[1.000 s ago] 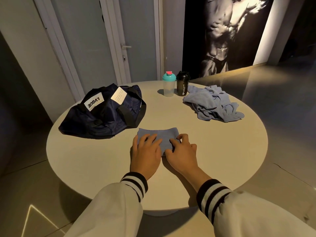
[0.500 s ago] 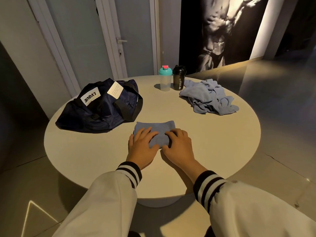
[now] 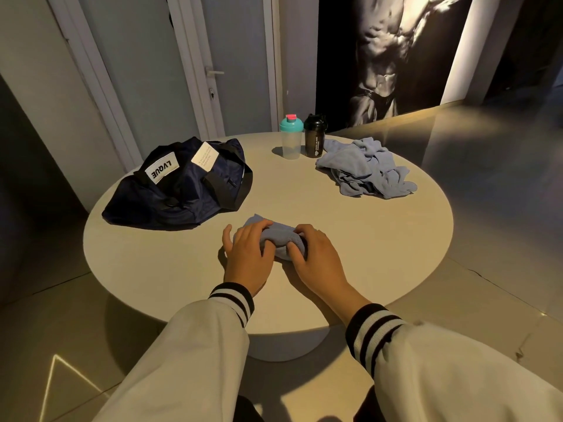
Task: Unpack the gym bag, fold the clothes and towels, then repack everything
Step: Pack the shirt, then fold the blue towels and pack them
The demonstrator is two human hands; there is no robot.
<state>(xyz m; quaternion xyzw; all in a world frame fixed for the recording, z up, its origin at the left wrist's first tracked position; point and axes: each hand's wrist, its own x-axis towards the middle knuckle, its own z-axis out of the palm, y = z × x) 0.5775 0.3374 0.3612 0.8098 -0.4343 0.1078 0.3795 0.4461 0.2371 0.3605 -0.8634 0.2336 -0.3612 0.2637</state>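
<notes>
Left to right across your round table (image 3: 380, 254): the navy gym bag (image 3: 179, 190) lies slumped along the left edge, its white label and paper tag facing up, black straps draped over its right end. Just right of it, near the front edge, sits the small blue towel (image 3: 281, 239), bunched into a thick roll. Your left hand (image 3: 248, 257) rests on the roll's left end, fingers curled partway over the cloth and pressing it, thumb spread on the table side. Your right hand (image 3: 315, 260) closes around the roll's right end, fingers wrapped over the top and the thumb tucked against the near face. Both wrists show striped cuffs on pale sleeves. At the far edge stand two shaker bottles touching side by side: the clear one with a teal lid (image 3: 291, 140), then the black one (image 3: 314, 137). Just beside the black bottle, toward the right edge, lies a crumpled heap of blue cloth (image 3: 364, 169), unfolded.
</notes>
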